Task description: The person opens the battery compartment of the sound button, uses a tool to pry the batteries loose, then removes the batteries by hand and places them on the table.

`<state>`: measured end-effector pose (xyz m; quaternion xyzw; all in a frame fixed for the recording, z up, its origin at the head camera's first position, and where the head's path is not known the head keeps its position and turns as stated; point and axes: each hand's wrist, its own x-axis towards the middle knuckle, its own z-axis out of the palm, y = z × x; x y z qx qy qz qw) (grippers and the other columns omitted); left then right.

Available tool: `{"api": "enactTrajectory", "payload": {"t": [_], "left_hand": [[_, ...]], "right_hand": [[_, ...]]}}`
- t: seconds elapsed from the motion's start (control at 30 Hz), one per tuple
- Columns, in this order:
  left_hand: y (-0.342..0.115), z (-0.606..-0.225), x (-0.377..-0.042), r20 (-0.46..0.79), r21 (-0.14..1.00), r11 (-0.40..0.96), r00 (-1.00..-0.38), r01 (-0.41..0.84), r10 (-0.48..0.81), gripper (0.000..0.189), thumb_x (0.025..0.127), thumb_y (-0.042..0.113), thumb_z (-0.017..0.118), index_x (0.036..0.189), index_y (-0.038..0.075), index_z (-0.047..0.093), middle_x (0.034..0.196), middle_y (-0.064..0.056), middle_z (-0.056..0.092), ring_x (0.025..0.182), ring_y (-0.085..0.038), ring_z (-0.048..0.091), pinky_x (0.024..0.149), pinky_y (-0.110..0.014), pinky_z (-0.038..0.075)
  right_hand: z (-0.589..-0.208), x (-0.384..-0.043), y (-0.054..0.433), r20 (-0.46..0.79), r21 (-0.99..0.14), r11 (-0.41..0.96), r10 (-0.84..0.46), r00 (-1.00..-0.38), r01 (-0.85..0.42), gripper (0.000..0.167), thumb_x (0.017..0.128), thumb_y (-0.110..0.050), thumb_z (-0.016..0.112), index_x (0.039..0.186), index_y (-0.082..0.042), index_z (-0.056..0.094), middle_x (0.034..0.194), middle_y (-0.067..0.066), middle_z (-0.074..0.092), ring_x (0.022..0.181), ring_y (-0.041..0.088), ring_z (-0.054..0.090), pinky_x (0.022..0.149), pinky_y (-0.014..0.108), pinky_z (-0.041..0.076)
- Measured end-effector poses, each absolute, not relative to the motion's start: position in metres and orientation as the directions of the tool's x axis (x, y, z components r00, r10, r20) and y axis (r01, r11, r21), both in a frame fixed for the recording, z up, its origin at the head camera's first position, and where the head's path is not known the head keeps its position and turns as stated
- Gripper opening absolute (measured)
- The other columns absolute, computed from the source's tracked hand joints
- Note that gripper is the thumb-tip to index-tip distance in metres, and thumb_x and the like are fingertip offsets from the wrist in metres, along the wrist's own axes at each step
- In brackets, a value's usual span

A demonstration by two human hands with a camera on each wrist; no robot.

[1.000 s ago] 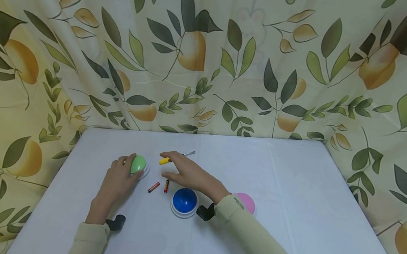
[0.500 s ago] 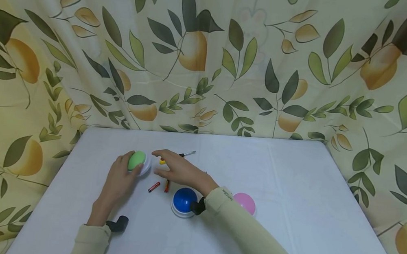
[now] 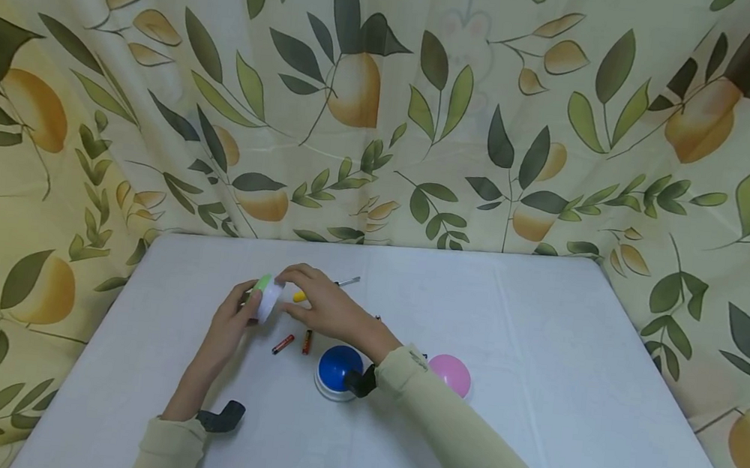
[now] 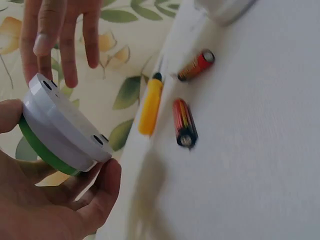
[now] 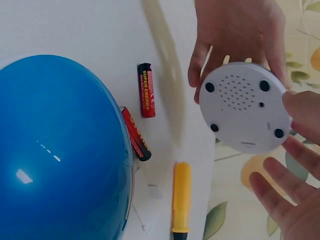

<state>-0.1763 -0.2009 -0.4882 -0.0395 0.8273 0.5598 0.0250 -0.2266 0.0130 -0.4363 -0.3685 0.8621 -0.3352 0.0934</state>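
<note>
My left hand [image 3: 231, 318] grips a green-domed push button [image 3: 262, 292] by its sides, raised and tipped on edge. The right wrist view shows its round white underside [image 3: 270, 301], with speaker holes, a small screw hole and dark feet. My right hand [image 3: 327, 305] is beside that underside, fingers spread and slightly bent; one digit overlaps the rim in the right wrist view, and contact is unclear. Below the hands lie two red-and-black batteries [image 5: 147, 90]. A screwdriver with a yellow handle [image 4: 151, 107] rests partly behind the right hand in the head view.
A blue-domed button [image 3: 338, 366] on a white base stands below my right wrist, partly covered by the wrist camera. A pink dome [image 3: 451, 375] sits to its right, beside the right sleeve. Leaf-patterned curtain [image 3: 386, 114] hangs behind the white table [image 3: 539, 355].
My left hand has lifted and tilted the green button, turning its white base toward the right. My right hand has moved left, up to the base.
</note>
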Motion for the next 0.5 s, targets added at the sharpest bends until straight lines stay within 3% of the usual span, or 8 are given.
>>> {"api": "enactTrajectory", "payload": {"t": [0.3,0.5], "left_hand": [[-0.191,-0.471,-0.171,-0.143,0.984,0.115,-0.987,-0.133,0.075,0.060,0.113,0.049,0.034,0.152,0.005,0.042,0.147,-0.018,0.050,0.113,-0.013,0.062,0.097,-0.027,0.054],[-0.180,-0.467,-0.164,-0.118,0.990,-0.054,-0.970,-0.133,0.211,0.055,0.113,0.047,0.031,0.151,0.008,0.042,0.143,-0.005,0.048,0.122,-0.018,0.060,0.101,-0.032,0.055]], "right_hand": [[-0.428,-0.213,0.024,0.215,-0.667,0.420,-0.682,-0.699,-0.615,0.054,0.102,-0.020,0.069,0.152,-0.017,0.050,0.161,0.005,0.042,0.150,0.028,0.040,0.124,0.047,0.039],[-0.427,-0.201,0.033,0.318,-0.648,0.391,-0.640,-0.699,-0.653,0.060,0.099,-0.018,0.073,0.154,-0.020,0.048,0.159,0.003,0.043,0.147,0.026,0.040,0.120,0.048,0.043]]}}
